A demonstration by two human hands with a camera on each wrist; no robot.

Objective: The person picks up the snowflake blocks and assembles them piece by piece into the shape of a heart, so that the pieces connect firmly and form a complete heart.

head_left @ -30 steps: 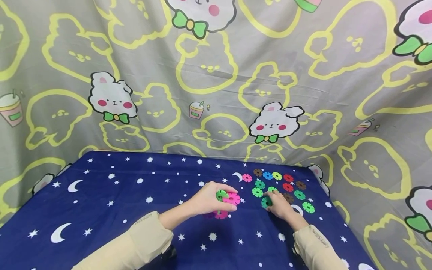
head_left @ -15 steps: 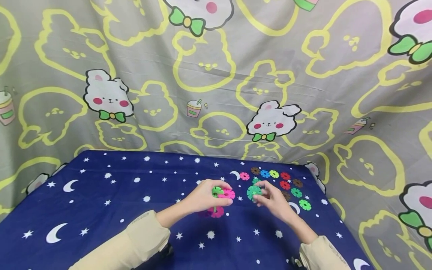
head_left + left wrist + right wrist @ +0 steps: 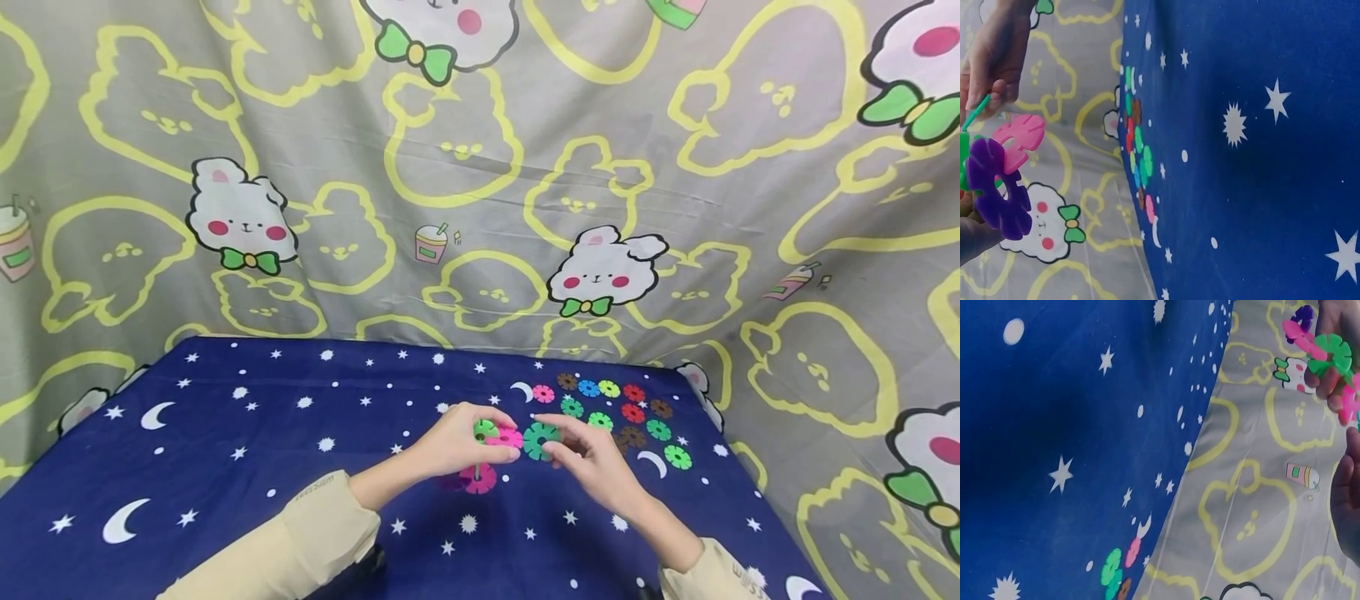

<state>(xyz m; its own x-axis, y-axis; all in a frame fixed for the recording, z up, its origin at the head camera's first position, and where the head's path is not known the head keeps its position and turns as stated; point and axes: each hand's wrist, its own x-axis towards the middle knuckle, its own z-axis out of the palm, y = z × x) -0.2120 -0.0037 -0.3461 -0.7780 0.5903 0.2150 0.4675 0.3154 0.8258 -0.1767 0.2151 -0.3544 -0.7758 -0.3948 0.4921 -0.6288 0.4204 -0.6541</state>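
Observation:
My left hand (image 3: 461, 437) grips a cluster of joined plastic snowflake discs. In it a green disc (image 3: 486, 428) and a pink disc (image 3: 510, 437) show by the fingers, and another pink disc (image 3: 478, 478) hangs below. The left wrist view shows a purple disc (image 3: 985, 170) in the same cluster. Between thumb and fingertips, my right hand (image 3: 600, 462) pinches a teal-green snowflake disc (image 3: 531, 442), its edge right at the pink disc. Seen edge-on, that teal-green disc (image 3: 977, 111) is a thin strip in the left wrist view. The left palm hides part of the cluster.
Several loose discs lie at the table's back right, among them a red disc (image 3: 633, 412), a blue disc (image 3: 588, 388) and a light green disc (image 3: 678, 457). A navy star-print cloth (image 3: 315, 467) covers the table. Behind it hangs a grey cartoon curtain (image 3: 337, 333).
My right hand has picked up the teal-green disc from among the loose ones and carried it left to the cluster. The left hand keeps its hold, almost in place.

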